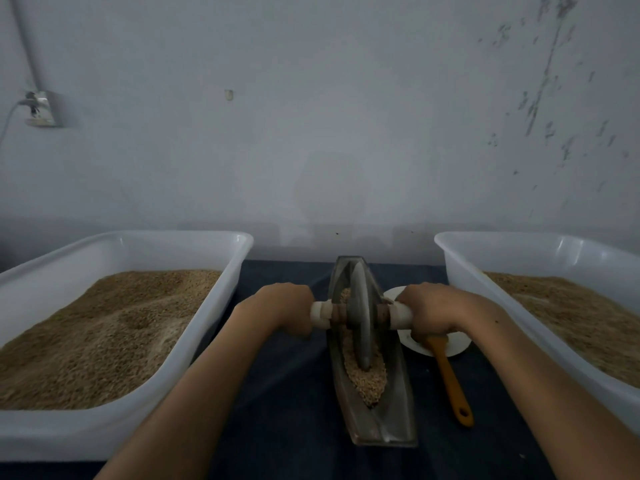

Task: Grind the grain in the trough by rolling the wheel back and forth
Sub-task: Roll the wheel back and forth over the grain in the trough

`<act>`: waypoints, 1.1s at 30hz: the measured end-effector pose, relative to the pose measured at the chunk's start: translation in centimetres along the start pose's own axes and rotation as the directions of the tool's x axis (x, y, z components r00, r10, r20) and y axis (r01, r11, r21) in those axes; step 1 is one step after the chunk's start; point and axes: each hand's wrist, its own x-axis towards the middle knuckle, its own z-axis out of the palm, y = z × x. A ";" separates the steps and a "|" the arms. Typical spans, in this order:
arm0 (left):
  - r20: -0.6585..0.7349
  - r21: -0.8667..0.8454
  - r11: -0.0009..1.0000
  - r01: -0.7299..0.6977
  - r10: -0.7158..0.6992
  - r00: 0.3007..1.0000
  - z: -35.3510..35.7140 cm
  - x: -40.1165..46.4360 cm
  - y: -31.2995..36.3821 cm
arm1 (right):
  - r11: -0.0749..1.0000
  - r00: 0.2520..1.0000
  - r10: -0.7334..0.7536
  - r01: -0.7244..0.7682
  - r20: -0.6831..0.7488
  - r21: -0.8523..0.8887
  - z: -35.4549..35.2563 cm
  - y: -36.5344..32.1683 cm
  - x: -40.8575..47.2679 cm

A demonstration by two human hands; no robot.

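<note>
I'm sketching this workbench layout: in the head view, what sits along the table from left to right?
Left tub of grain → left hand → trough with its wheel → right hand → right tub of grain.

Two white tubs [221,271] [460,268] of grain; orange spatula [450,379] on white dish [453,348]; wall socket [43,109].

The wheel [360,315] is dull grey, and the trough [375,407] is a darker grey metal. The grain [367,379] in it is light brown and speckled. The handle ends [320,315] are cream white, with brown wood near the wheel. The two tubs [221,306] are white, filled with tan grain. The brush handle [450,379] is orange-yellow, the dish [453,344] is white. The cloth [287,393] is dark blue. The wall [311,116] is pale grey-blue with dark flecks at the right.
</note>
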 end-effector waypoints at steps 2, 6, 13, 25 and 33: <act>0.001 0.001 1.000 -0.006 0.006 1.000 0.0 0.0 0.1 | 1.000 0.999 0.000 -0.001 0.036 0.021 0.1 0.1 0.0; -0.064 0.001 1.000 -0.015 0.015 0.998 0.3 0.1 0.0 | 1.000 0.999 -0.015 0.015 -0.039 -0.004 0.2 0.1 0.1; -0.230 0.056 0.998 0.007 0.006 0.973 1.0 0.2 0.1 | 0.998 0.925 -0.045 0.022 -0.376 -0.065 1.6 -0.1 0.8; -0.026 0.001 1.000 0.020 -0.020 0.999 0.2 0.0 0.0 | 0.999 0.995 -0.027 0.024 -0.100 -0.030 0.4 0.2 0.2; 0.015 -0.044 0.999 0.005 -0.004 1.000 0.3 0.3 -0.3 | 0.999 0.996 -0.034 0.032 -0.088 -0.023 0.4 0.2 0.3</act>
